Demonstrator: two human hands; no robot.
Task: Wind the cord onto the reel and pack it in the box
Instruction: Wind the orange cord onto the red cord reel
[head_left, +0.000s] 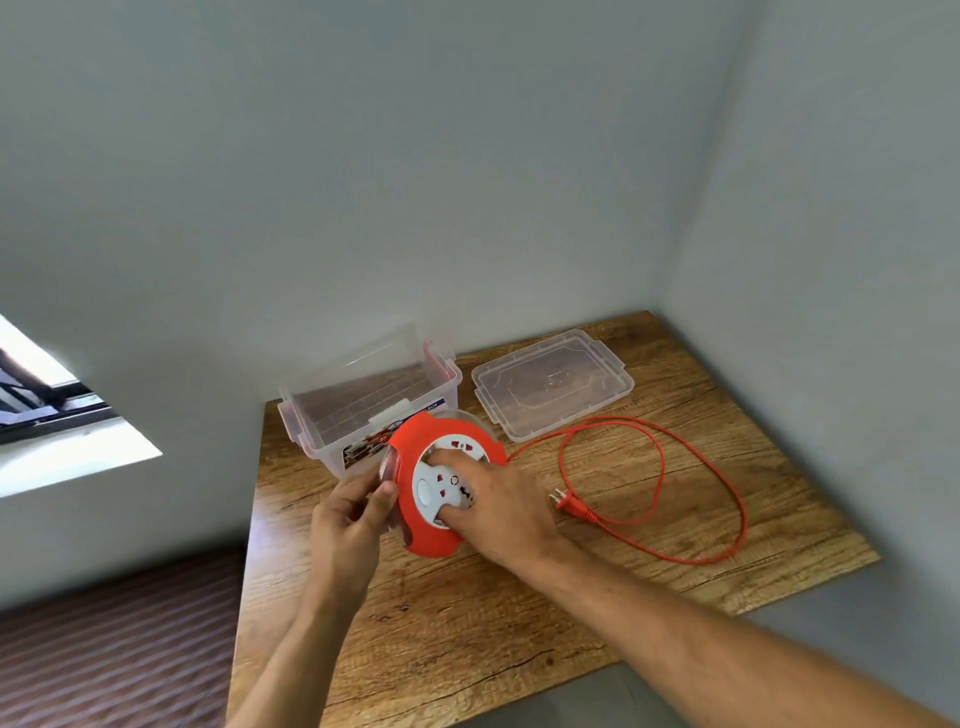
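A round orange reel (415, 441) with a white socket face is held tilted above the wooden table (467, 623). My left hand (348, 525) grips its left rim. My right hand (498, 499) lies on the white face with fingers pressed into it. The orange cord (660, 457) runs from the reel's right side and lies in loose loops on the table, ending in a plug (569, 504) just right of my right hand. The clear plastic box (317, 415) stands open behind the reel, with nothing inside.
The box's clear lid (553, 387) lies flat on the table to the right of the box. Walls close in behind and to the right of the table. The table's left edge drops to a striped floor.
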